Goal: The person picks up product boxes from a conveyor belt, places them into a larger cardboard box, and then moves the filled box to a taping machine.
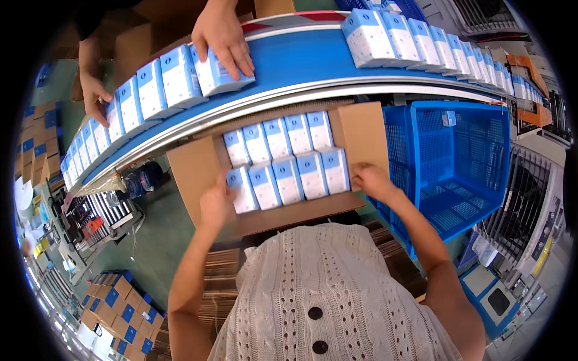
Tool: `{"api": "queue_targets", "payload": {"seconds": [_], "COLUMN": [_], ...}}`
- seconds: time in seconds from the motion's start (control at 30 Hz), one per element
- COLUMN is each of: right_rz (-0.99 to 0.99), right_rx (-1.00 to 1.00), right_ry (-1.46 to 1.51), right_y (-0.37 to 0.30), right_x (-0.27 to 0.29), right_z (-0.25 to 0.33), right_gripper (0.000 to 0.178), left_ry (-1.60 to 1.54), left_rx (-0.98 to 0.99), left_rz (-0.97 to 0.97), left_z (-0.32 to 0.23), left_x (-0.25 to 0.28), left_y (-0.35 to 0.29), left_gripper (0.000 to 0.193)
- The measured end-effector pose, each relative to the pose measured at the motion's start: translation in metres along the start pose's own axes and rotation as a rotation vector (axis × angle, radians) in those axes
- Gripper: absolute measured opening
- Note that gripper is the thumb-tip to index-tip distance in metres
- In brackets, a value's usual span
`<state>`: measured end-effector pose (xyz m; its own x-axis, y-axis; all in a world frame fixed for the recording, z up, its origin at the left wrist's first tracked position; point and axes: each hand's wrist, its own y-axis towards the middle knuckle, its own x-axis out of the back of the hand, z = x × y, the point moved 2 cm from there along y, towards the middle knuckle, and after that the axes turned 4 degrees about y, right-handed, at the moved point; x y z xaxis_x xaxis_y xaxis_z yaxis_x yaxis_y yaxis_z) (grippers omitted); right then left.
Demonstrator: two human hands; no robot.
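An open cardboard carton (365,129) lies in front of me with two rows of white-and-blue packs inside. The back row (276,139) stands along the far wall, the front row (288,180) nearer to me. My left hand (217,203) presses its fingers against the left end of the front row. At the opposite end, my right hand (370,180) has bent fingers against the last pack, beside the right flap. Between them, my hands clasp the row; some fingertips are hidden behind packs and cardboard.
Beyond the carton runs a blue conveyor belt (301,60) with more packs (367,39). A co-worker's hands (223,39) touch packs there. Blue plastic crates (460,108) stand at right. Flattened cardboard (217,271) is stacked below me, and stacked cartons (123,310) stand at lower left.
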<state>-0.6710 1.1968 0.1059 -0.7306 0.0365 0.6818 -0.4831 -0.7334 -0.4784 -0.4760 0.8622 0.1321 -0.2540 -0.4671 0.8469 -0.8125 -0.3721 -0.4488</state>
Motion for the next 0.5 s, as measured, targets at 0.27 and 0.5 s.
{"api": "queue_targets", "payload": {"seconds": [0.27,0.5], "right_rz": [-0.128,-0.122], "right_rx": [-0.083,-0.124], "right_ry": [0.024,0.064], "right_y": [-0.008,-0.017], "right_x": [0.041,0.039], "right_z": [0.001,-0.008], "right_gripper": [0.016,0.017], "left_ry": [0.235,0.243], "left_rx": [-0.406,-0.456], "left_rz": [0.097,0.197], "left_z": [-0.037,-0.031], "left_x": [0.013,0.001], "left_y": [0.033,0.045], "left_gripper": [0.064,0.062]}}
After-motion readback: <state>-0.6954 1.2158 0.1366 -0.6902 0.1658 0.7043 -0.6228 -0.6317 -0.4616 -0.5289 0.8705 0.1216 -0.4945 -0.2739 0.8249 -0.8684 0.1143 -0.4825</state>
